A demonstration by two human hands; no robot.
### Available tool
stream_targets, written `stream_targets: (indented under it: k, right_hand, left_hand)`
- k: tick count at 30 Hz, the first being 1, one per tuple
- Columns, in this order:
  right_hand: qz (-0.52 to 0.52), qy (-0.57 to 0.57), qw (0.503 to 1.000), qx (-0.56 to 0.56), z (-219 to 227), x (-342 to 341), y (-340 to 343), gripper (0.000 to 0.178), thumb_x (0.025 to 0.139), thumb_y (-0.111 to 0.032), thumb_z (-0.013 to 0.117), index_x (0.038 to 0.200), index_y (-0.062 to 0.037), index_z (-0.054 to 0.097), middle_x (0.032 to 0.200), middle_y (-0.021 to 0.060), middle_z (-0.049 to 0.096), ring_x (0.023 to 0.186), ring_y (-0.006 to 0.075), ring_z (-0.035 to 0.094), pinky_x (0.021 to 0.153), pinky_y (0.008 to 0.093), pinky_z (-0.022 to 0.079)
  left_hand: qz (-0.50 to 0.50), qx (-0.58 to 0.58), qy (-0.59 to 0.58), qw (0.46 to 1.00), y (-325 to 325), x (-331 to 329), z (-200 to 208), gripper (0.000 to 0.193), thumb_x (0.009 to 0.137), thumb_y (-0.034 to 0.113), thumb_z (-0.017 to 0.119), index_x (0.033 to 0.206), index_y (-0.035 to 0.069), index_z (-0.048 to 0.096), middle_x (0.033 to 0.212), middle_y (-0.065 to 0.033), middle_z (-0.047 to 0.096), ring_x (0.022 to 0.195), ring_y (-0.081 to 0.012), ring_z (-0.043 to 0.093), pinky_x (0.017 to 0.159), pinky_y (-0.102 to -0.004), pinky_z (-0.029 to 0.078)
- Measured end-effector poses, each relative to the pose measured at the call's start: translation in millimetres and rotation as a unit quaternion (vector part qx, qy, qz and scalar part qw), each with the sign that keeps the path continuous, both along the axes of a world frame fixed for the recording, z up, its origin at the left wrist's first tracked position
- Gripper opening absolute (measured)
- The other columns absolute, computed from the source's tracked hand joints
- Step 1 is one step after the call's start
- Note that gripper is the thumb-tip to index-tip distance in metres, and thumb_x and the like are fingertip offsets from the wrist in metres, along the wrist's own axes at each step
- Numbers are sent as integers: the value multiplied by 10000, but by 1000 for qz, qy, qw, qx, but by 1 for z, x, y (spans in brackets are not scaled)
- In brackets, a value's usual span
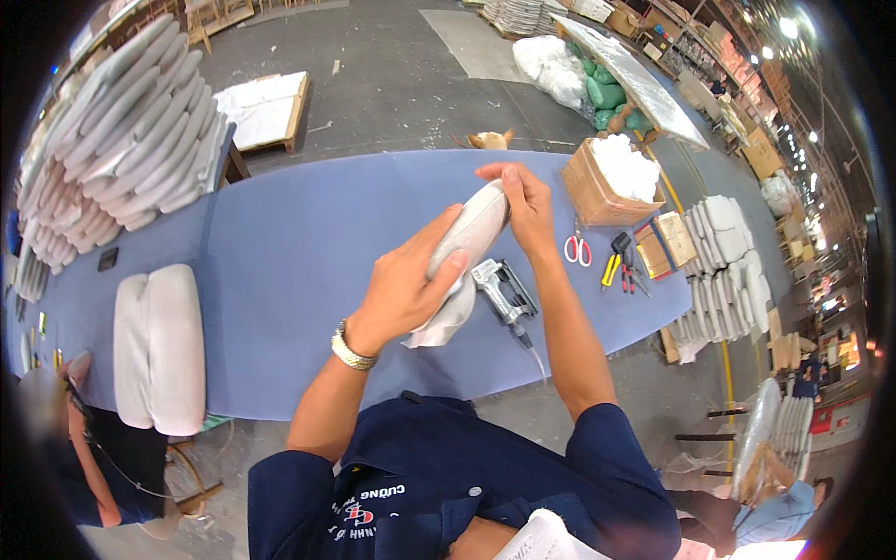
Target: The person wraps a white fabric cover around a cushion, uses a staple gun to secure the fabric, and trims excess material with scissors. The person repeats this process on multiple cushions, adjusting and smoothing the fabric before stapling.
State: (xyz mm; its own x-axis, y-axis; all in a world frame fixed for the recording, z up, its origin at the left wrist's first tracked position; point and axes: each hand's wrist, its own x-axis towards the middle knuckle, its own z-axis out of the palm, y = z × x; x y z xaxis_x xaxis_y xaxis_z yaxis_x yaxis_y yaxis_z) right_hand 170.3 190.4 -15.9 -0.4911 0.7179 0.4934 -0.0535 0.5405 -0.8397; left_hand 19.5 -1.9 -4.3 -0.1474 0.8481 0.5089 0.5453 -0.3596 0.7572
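Held up above the blue table is a grey fabric-covered cushion (pixel 479 219), tilted on its edge, with loose pale cloth hanging from its lower end. My left hand (pixel 403 280), a metal watch on its wrist, is closed round the near part, with the thumb across it. At the far end my right hand (pixel 525 207) grips the cushion's tip; some of its fingers are hidden. A silver and black staple gun (pixel 505 293) with an air hose lies on the table just below the cushion, between my forearms.
Red-handled scissors (pixel 578 250), yellow-handled pliers (pixel 610 269) and a cardboard box (pixel 597 191) of white material occupy the table's right side. Grey cushions (pixel 159 350) lie at left, before a tall cushion stack (pixel 131 131). A co-worker's arm (pixel 93 457) shows at lower left.
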Motion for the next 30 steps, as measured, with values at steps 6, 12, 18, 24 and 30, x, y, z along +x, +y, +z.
stream_targets:
  k: [6, 12, 18, 24, 30]
  right_hand:
    - [138, -37, 987, 69, 4, -3, -29, 723, 743, -269, 936, 1378, -100, 636, 1295, 99, 710, 1201, 222, 661, 1046, 378, 505]
    - [132, -18, 988, 75, -3, -51, -43, 1035, 634, -342, 996, 1508, -125, 485, 1341, 119, 671, 1243, 268, 642, 1061, 405, 499]
    - [83, 6, 991, 101, -24, -66, -59, 943, 686, -398, 958, 1467, -98, 522, 1332, 139, 664, 1235, 284, 639, 1049, 415, 497]
    - [37, -85, 991, -94, -141, -34, -57, 677, 872, -450, 802, 1392, -74, 588, 1272, 145, 699, 1192, 309, 665, 1002, 425, 518]
    - [59, -55, 987, -139, -168, -24, -63, 656, 908, -491, 759, 1388, -72, 601, 1244, 140, 719, 1157, 291, 677, 987, 429, 525]
  left_hand:
    - [5, -43, 25, 999, -26, -71, 23, 488, 969, 185, 672, 1431, 47, 601, 1397, -166, 661, 1232, -314, 668, 1009, -415, 523]
    - [165, 83, 389, 903, -14, -79, 36, 630, 849, 395, 821, 1361, 75, 643, 1274, -148, 706, 1075, -331, 700, 886, -417, 559]
    - [208, 16, 362, 908, -6, -94, 29, 665, 814, 490, 828, 1332, 109, 661, 1116, -92, 742, 936, -277, 724, 783, -381, 569]
    - [263, 20, 339, 903, -14, -121, 18, 533, 884, 537, 757, 1209, 117, 712, 945, -66, 731, 793, -250, 714, 664, -363, 553]
    - [319, 35, 318, 892, -17, -129, 6, 399, 1013, 511, 617, 1044, 129, 730, 822, -74, 706, 712, -277, 693, 624, -382, 532]
